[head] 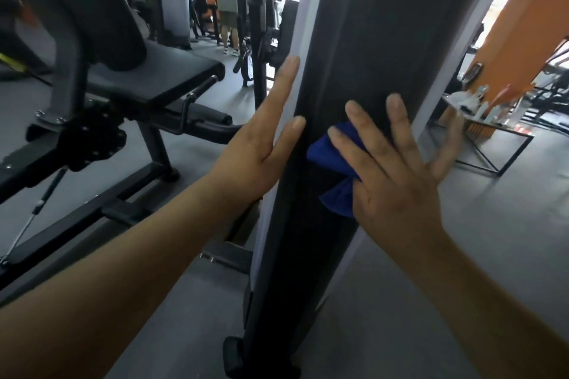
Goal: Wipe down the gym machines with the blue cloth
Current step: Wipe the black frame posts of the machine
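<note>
Single head-worn wide-angle view, looking forward and down from close range at the upright dark panel (354,71) of a gym machine filling mid-frame, left hand (261,144) and right hand (397,181) reaching in from the lower corners, padded seat (160,77) at left, floor (431,255) at right.

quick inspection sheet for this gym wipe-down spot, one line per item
surface: tall black upright machine panel with pale grey edges
job's things: crumpled blue cloth pressed against the panel
clutter: low wire-frame table at right, carrying small items too blurred to name
hands: left hand flat, fingers straight, on the panel's left grey edge; right hand spread, pressing the cloth
cables: thin metal line under the bench, cable or strut unclear
surroundings: black padded bench at left, grey floor, orange wall, a person standing far behind
</note>
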